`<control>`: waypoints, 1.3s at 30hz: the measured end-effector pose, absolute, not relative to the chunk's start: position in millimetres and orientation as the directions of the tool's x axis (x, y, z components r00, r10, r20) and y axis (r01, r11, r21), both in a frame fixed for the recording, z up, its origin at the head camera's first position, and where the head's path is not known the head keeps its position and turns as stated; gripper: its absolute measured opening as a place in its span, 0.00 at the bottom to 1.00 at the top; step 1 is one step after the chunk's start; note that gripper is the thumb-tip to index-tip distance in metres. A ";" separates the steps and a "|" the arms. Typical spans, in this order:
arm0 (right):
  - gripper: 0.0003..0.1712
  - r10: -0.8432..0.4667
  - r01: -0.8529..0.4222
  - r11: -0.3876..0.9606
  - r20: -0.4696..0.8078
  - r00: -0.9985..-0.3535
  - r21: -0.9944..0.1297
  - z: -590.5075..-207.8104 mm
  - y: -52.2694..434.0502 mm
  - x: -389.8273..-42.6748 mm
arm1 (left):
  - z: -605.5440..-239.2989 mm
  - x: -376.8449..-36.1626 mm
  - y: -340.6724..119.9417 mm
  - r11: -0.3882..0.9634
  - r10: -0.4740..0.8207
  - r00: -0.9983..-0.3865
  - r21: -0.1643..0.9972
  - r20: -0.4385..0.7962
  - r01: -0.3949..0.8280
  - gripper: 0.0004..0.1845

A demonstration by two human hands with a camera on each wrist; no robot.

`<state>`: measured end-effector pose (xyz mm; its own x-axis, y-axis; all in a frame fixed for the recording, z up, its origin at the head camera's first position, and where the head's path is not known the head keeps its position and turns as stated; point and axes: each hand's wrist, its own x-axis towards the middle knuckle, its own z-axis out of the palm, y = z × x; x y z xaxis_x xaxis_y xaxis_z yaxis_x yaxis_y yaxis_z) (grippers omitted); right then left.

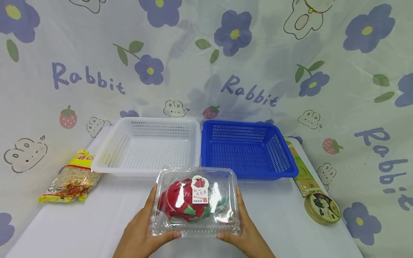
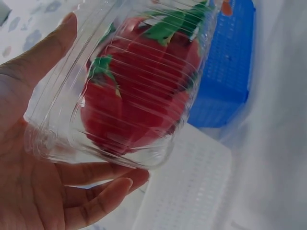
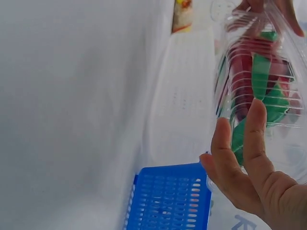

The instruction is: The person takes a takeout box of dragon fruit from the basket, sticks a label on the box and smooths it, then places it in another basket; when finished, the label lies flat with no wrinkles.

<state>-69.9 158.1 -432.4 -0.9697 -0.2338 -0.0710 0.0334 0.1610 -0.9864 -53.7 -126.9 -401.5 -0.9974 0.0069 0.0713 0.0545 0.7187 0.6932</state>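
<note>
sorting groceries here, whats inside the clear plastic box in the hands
The clear clamshell box holds a red dragon fruit with green tips. The lid label covers part of it; its underside is hidden.

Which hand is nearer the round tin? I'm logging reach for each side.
Right. The right hand grips the clear box's right side, closer to the round tin; the left hand grips the box's far side.
</note>
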 end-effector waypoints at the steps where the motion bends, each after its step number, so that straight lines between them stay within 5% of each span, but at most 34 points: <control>1: 0.72 -0.234 0.031 0.147 -0.066 -0.970 -0.989 -432.0 158.8 -70.7 | -400.3 -54.6 -126.3 0.721 0.009 -0.997 0.690 0.074 0.058 0.70; 7: 0.72 -0.252 0.041 0.054 -0.053 -0.966 -0.998 -429.0 162.7 -73.4 | -392.2 -62.4 -122.9 0.725 0.021 -1.000 0.689 -0.007 0.010 0.69; 12: 0.73 -0.272 0.043 0.001 -0.042 -0.961 -0.999 -424.6 165.1 -76.9 | -388.3 -66.9 -119.9 0.731 0.034 -0.996 0.677 0.085 0.083 0.68; 39: 0.70 -0.213 -0.002 0.091 -0.017 -0.977 -0.996 -408.7 190.4 -114.9 | -374.4 -109.8 -101.6 0.753 0.077 -0.986 0.639 0.148 0.154 0.67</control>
<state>-114.9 190.4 -408.7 -0.9768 -0.2132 -0.0174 -0.0022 0.0912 -0.9958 -109.8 -101.6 -374.4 -0.9861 0.0766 0.1476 0.1542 0.7533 0.6394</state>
